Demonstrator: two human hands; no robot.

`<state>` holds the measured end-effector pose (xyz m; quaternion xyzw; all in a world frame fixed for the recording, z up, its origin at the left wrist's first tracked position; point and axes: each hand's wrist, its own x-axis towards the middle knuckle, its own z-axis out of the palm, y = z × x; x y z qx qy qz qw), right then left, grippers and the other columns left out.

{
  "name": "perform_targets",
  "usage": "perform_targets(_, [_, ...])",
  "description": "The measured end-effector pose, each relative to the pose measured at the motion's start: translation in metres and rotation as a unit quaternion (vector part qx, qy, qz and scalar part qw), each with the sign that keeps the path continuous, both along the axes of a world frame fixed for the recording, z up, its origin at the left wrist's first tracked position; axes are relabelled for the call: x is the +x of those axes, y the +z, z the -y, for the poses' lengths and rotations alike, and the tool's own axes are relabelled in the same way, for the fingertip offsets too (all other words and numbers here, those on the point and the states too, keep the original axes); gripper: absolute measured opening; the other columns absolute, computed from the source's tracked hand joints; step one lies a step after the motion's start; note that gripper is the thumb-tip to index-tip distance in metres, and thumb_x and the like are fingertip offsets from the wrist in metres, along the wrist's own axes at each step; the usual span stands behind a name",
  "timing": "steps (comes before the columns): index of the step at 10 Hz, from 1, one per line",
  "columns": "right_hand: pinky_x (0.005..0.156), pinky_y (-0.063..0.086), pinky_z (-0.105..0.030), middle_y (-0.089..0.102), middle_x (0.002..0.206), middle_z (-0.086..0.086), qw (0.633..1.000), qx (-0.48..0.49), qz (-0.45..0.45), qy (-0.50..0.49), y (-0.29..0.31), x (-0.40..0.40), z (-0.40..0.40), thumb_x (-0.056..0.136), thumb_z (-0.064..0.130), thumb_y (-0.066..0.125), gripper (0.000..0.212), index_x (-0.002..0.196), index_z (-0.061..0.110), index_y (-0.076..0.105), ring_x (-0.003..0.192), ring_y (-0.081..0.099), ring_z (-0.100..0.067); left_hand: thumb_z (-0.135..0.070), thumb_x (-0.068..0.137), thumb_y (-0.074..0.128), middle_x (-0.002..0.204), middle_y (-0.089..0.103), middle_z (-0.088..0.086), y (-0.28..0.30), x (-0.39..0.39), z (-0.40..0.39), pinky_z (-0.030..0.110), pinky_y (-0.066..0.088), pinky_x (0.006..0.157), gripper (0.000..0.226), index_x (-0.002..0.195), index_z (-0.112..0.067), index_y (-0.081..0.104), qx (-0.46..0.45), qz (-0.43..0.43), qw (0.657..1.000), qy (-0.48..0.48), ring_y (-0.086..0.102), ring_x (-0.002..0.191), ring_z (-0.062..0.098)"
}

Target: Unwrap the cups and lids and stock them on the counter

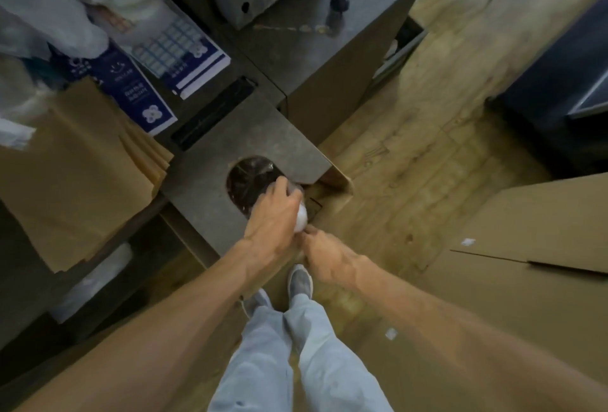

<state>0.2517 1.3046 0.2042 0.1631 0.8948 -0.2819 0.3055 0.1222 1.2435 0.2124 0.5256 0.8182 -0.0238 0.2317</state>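
Your left hand (274, 214) is closing its fingers over the top of a white stack of cups (301, 219), of which only a small pale patch is showing past your knuckles. Your right hand (324, 255) is pinching in tight just below it, fingertips bunched at the stack's near end; what they are holding is hidden, though you are probably gripping clear wrap there. The stack is sitting at the edge of the round hole (251, 183) in the grey counter (210, 161), partly over it, with crinkled clear plastic showing inside the hole.

The risk from here, as I judge it: if you are tugging the wrap while your left grip is loosening, cups could be sliding free and dropping to the wooden floor (411, 161) by your shoes, or the film could be tearing and staying around them in the hole.

The stack's long axis seems to be running from your right fingertips up and away toward the hole, but blur and your hands are covering too much to say which end is the open one.
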Motion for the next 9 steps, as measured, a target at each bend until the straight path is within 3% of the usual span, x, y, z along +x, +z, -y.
perform_targets(1, [0.099, 0.051, -0.04, 0.042, 0.148, -0.015, 0.999, 0.004, 0.029, -0.018, -0.011, 0.023, 0.01, 0.088, 0.014, 0.063, 0.061, 0.144, 0.003, 0.042, 0.12, 0.06, -0.033, -0.019, 0.082, 0.073, 0.132, 0.04, 0.013, -0.011, 0.009, 0.002, 0.043, 0.049, 0.095, 0.061, 0.136, -0.011, 0.045, -0.039, -0.052, 0.998, -0.022, 0.052, 0.112, 0.03])
perform_targets(2, [0.099, 0.051, -0.044, 0.038, 0.15, -0.016, 0.999, 0.013, 0.012, -0.047, -0.015, 0.028, 0.016, 0.087, 0.011, 0.061, 0.061, 0.144, 0.003, 0.041, 0.119, 0.061, -0.035, -0.035, 0.088, 0.063, 0.151, 0.03, 0.017, -0.015, 0.005, 0.006, 0.059, 0.02, 0.116, 0.06, 0.142, -0.018, 0.044, -0.135, -0.107, 0.98, -0.103, 0.031, 0.139, 0.039])
perform_targets(3, [0.097, 0.053, -0.044, 0.036, 0.149, -0.016, 0.998, 0.019, 0.007, -0.055, -0.016, 0.026, 0.023, 0.087, 0.01, 0.062, 0.059, 0.142, 0.005, 0.043, 0.114, 0.062, -0.036, -0.039, 0.091, 0.055, 0.159, 0.023, 0.014, -0.01, 0.003, 0.016, 0.063, 0.002, 0.118, 0.064, 0.149, -0.02, 0.038, -0.138, -0.127, 0.976, -0.114, 0.014, 0.148, 0.04])
perform_targets(5, [0.09, 0.054, -0.037, 0.038, 0.149, -0.015, 0.998, 0.001, -0.04, -0.05, -0.018, -0.008, 0.027, 0.085, 0.014, 0.065, 0.062, 0.143, 0.009, 0.045, 0.11, 0.062, -0.033, -0.031, 0.095, 0.05, 0.155, 0.034, 0.008, 0.007, -0.011, 0.029, 0.057, 0.005, 0.122, 0.042, 0.136, -0.022, 0.056, -0.035, -0.106, 0.989, -0.092, 0.021, 0.147, 0.031])
perform_targets(6, [0.092, 0.053, -0.042, 0.051, 0.135, -0.023, 0.994, -0.018, -0.098, -0.034, -0.022, -0.044, 0.021, 0.083, 0.014, 0.068, 0.054, 0.134, 0.002, 0.055, 0.114, 0.055, -0.039, -0.03, 0.097, 0.049, 0.158, 0.031, 0.007, 0.018, -0.024, 0.04, 0.057, 0.005, 0.122, 0.038, 0.133, -0.021, 0.058, -0.011, -0.099, 0.993, -0.062, 0.019, 0.149, 0.029])
perform_targets(7, [0.102, 0.048, -0.044, 0.05, 0.138, -0.025, 0.993, -0.028, -0.108, -0.037, -0.02, -0.082, 0.014, 0.087, 0.019, 0.065, 0.054, 0.137, 0.003, 0.053, 0.124, 0.053, -0.042, -0.03, 0.096, 0.053, 0.159, 0.032, 0.006, 0.031, -0.039, 0.056, 0.057, 0.003, 0.123, 0.034, 0.128, -0.022, 0.061, 0.009, -0.07, 0.997, -0.014, 0.017, 0.151, 0.025])
perform_targets(8, [0.121, 0.027, -0.037, 0.028, 0.159, -0.02, 0.992, 0.014, -0.128, 0.005, -0.016, -0.105, 0.009, 0.096, 0.019, 0.056, 0.067, 0.155, 0.004, 0.027, 0.148, 0.028, -0.031, -0.026, 0.095, 0.056, 0.159, 0.032, 0.006, 0.038, -0.053, 0.074, 0.055, 0.001, 0.124, 0.036, 0.13, -0.022, 0.058, 0.037, -0.064, 0.997, 0.036, 0.016, 0.152, 0.024])
perform_targets(9, [0.123, 0.018, -0.038, 0.017, 0.165, -0.016, 0.993, 0.044, -0.112, 0.022, 0.0, -0.11, 0.007, 0.099, 0.01, 0.048, 0.065, 0.157, 0.003, 0.019, 0.152, 0.018, -0.03, -0.024, 0.097, 0.053, 0.161, 0.027, 0.005, 0.047, -0.063, 0.088, 0.054, 0.004, 0.124, 0.045, 0.141, -0.019, 0.049, 0.014, -0.083, 0.995, 0.055, 0.015, 0.152, 0.023])
